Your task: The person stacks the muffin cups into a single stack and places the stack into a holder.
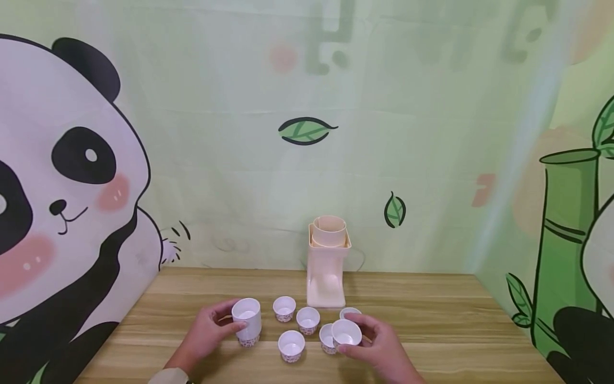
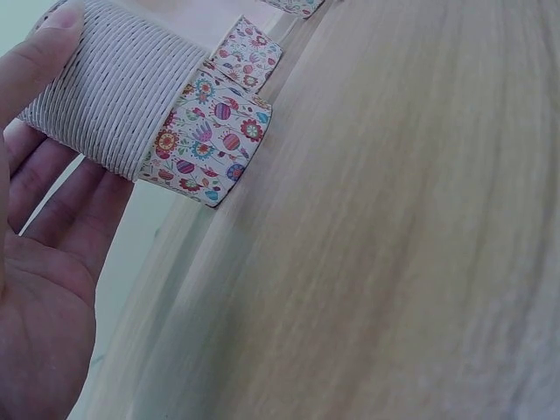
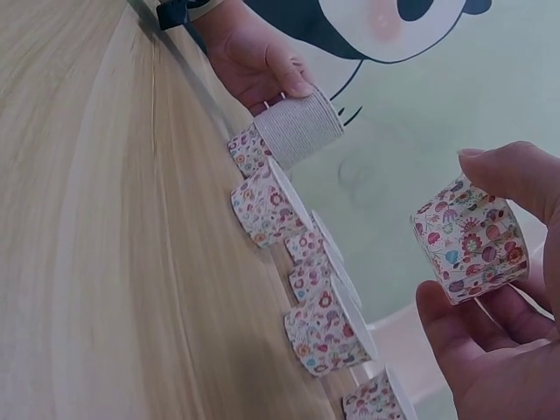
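My left hand (image 1: 207, 332) grips a tall stack of nested paper baking cups (image 2: 114, 92), thumb on one side and fingers on the other. Many pale rims show on the stack, and the lowest cup bears a colourful floral print. Whether its base touches the table, I cannot tell. On the right, my right hand (image 1: 380, 344) pinches a single floral baking cup (image 3: 472, 241) between thumb and fingers, raised above the table. Several separate baking cups stand upright between the hands, including one near the middle (image 1: 291, 346) and one partly hidden behind the held cup (image 1: 328, 340).
A pale pink holder (image 1: 325, 282) with a round tube in its top stands at the back of the wooden table (image 1: 431, 298). Behind it hangs a green backdrop (image 1: 230, 176) printed with pandas, leaves and bamboo.
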{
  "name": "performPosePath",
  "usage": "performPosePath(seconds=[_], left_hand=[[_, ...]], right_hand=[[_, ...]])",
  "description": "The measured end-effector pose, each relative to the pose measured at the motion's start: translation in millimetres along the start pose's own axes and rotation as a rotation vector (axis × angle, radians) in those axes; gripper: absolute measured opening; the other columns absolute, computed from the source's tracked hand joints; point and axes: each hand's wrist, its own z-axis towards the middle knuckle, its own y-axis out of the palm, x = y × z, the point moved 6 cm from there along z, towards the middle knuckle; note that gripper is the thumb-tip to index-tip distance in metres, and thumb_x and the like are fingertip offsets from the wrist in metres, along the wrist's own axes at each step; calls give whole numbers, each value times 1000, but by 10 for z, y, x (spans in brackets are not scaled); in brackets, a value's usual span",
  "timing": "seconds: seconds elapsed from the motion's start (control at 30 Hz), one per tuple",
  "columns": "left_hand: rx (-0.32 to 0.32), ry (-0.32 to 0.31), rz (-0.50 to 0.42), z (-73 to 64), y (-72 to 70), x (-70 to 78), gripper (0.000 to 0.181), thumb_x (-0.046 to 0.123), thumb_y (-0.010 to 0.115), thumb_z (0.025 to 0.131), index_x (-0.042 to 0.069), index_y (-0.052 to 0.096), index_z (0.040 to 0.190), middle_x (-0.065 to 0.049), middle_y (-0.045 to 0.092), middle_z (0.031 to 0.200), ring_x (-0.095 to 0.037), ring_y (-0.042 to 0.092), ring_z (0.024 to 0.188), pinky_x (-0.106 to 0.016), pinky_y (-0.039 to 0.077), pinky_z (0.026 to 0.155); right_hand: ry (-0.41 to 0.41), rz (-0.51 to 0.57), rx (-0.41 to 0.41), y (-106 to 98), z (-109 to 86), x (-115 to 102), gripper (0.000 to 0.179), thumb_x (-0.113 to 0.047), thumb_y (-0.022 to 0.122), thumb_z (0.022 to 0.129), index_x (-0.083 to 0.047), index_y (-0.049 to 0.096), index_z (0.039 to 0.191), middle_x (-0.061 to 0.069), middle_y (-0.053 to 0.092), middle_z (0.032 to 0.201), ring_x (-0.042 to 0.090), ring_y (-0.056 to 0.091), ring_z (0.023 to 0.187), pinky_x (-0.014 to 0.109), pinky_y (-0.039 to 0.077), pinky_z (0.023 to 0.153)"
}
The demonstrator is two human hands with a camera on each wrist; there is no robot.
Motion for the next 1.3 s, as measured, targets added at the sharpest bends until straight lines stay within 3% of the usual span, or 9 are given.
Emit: performPosePath(seconds=[0.33,0.87,1.3], left_hand=[[-2,-2,12,0,-6,10,55,4,86,89,-11,64,138,-27,72,128,-6,70,109,-20,57,96],[-4,-8,9,-15,6,17,55,5,86,89,-11,64,137,-26,72,126,-6,70,108,-20,57,95],[-14,-36,5,-4,3,-6,57,6,86,90,-10,63,140,-26,72,129,-8,70,110,-20,56,96]], right_hand=[[-19,7,-24,136,89,-50,66,3,89,83,20,55,137,27,68,129,12,70,103,21,60,89],[3,6,-10,334,232,-67,64,1,90,82,15,60,137,21,72,121,14,67,104,20,59,89],[-30,23,-4,483,335,-80,61,3,90,81,15,62,134,19,72,117,14,66,102,21,61,87]])
